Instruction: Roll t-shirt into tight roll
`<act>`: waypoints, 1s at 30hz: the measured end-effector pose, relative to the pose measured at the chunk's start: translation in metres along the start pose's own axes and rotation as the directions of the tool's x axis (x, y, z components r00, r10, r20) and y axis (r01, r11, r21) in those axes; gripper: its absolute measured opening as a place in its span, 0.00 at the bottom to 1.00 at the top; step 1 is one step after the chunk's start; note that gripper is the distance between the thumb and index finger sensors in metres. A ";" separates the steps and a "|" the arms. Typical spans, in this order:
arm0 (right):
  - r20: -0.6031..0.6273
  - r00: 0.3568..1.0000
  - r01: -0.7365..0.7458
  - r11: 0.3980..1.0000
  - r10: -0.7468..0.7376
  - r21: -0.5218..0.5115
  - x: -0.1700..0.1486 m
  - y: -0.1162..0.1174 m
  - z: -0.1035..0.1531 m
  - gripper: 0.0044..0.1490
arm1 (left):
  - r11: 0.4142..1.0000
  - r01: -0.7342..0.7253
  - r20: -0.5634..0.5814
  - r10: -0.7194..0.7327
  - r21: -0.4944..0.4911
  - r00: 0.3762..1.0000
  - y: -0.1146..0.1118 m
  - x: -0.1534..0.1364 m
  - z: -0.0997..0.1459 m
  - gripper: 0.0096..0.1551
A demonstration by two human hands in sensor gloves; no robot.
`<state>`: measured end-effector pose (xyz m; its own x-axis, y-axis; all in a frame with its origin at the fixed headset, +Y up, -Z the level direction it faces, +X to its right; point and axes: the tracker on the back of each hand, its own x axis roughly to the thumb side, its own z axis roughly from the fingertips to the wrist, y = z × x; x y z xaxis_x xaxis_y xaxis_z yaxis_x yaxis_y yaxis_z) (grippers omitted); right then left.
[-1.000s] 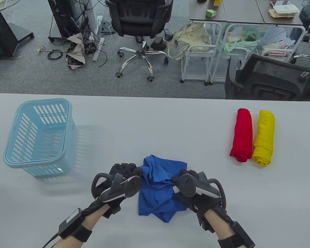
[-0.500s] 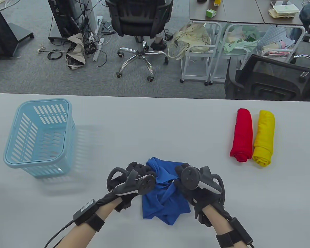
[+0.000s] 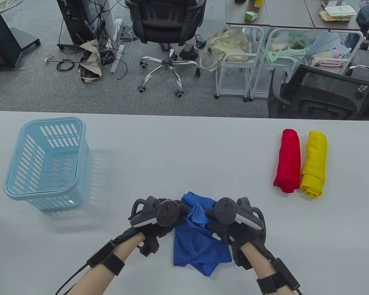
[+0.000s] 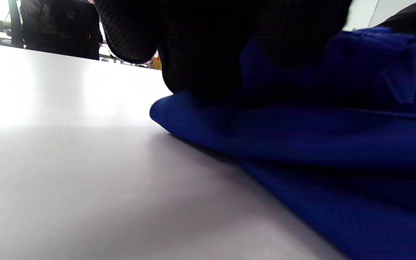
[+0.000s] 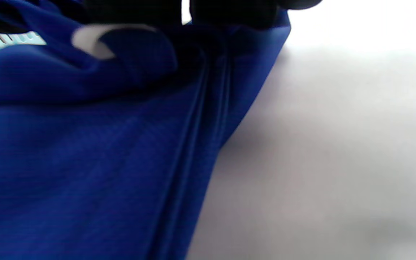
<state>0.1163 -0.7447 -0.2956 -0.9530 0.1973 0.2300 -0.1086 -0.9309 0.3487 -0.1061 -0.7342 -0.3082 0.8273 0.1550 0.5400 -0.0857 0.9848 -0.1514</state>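
Observation:
A crumpled blue t-shirt (image 3: 198, 245) lies on the white table (image 3: 184, 144) near the front edge. My left hand (image 3: 169, 218) grips its far left part and my right hand (image 3: 216, 219) grips its far right part, the two hands close together. The left wrist view has dark gloved fingers (image 4: 200, 47) curled onto the blue t-shirt (image 4: 320, 144). In the right wrist view, gloved fingers (image 5: 229, 11) hold the folds of the blue t-shirt (image 5: 85, 162) from above. The fingertips are hidden behind the trackers in the table view.
A light blue slotted basket (image 3: 46, 163) stands at the table's left. A red rolled shirt (image 3: 288, 161) and a yellow rolled shirt (image 3: 314, 164) lie side by side at the right. Chairs, carts and cables stand on the floor beyond the far edge.
Both hands have drawn closer together and bunched the far part of the blue shirt narrower. The shirt has shifted slightly right and towards me.

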 end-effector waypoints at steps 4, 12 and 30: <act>-0.105 0.992 -0.070 0.995 0.063 -0.071 -0.016 -0.011 0.005 0.24 | 0.953 0.297 -0.114 -0.289 0.059 0.950 0.013 -0.023 0.004 0.21; -0.510 0.860 -0.130 0.967 0.000 -0.220 -0.089 -0.052 0.040 0.25 | 0.821 0.565 -0.521 -0.520 -0.085 0.677 0.052 -0.064 0.020 0.31; -0.353 0.910 -0.181 0.975 0.217 0.131 -0.062 -0.012 0.015 0.41 | 0.826 0.115 -0.538 -0.457 -0.552 0.708 -0.011 -0.107 -0.032 0.47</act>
<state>0.1812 -0.7409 -0.3006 -0.9908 -0.1306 -0.0355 0.1041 -0.9028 0.4172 -0.1753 -0.7646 -0.3909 0.9237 -0.3831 0.0066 0.3304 0.7877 -0.5199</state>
